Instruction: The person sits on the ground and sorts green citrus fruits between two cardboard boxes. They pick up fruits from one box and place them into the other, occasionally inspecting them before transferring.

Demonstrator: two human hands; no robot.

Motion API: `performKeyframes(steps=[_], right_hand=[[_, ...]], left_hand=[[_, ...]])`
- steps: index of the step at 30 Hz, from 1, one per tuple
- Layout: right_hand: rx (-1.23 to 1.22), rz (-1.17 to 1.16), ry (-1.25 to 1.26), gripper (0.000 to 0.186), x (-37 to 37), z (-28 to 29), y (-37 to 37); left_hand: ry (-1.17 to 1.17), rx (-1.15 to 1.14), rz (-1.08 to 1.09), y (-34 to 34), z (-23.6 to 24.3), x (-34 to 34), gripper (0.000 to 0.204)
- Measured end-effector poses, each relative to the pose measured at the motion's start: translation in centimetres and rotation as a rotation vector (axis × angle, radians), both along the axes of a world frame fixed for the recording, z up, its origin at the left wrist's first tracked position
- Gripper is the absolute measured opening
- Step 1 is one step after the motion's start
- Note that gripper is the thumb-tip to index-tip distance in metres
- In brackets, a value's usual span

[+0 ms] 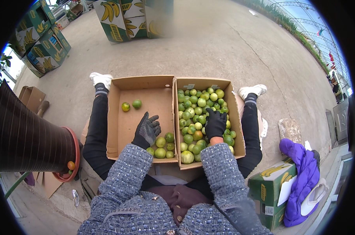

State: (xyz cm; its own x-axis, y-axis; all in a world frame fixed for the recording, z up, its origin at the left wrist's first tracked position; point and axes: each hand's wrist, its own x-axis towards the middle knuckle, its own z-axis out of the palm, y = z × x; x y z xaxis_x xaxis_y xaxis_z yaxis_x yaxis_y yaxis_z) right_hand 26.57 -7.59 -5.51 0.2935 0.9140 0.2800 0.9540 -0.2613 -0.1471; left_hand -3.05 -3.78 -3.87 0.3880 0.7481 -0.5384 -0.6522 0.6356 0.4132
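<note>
Two cardboard boxes stand side by side between my outstretched legs. The right box point(237, 133) is filled with small tomatoes point(201, 102), mostly green, some paler. My right hand point(216, 123), in a black glove, is palm down on them with its fingers apart; I see no tomato held in it. Over the left box point(120, 135), my left hand point(147, 129) is half turned up, its fingers loosely spread and its grey palm bare. Larger green tomatoes point(160, 142) gather in that box's near right corner. A green tomato point(137, 103) and an orange-tinged tomato point(125, 106) lie farther back.
Banana boxes point(136, 19) stand ahead, and more are stacked point(48, 49) at far left. A dark ribbed container point(32, 131) in a red saucer point(76, 145) is at my left. On my right, a purple jacket point(303, 180) drapes over another banana box point(272, 188), near a stone block point(290, 131).
</note>
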Motion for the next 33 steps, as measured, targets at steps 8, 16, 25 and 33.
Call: performKeyframes(steps=[8,16,25,33], right_hand=[[0.581,0.538,0.239,0.042,-4.8,6.2,-0.7],[0.376,0.933,0.128,0.052,-8.3,6.4,-2.0],[0.135,0.154,-0.126,0.037,-3.0,1.6,-1.8],[-0.032,0.027,0.038,0.034,-3.5,1.6,-1.3]], left_hand=[[-0.157,0.215,-0.353,0.0,-0.9,-0.4,0.046],[0.236,0.490,-0.420,-2.3,2.7,0.8,0.042],[0.063,0.132,-0.098,-0.3,0.3,0.6,0.025],[0.079,0.151,0.238,-0.5,-1.4,-0.1,0.027]])
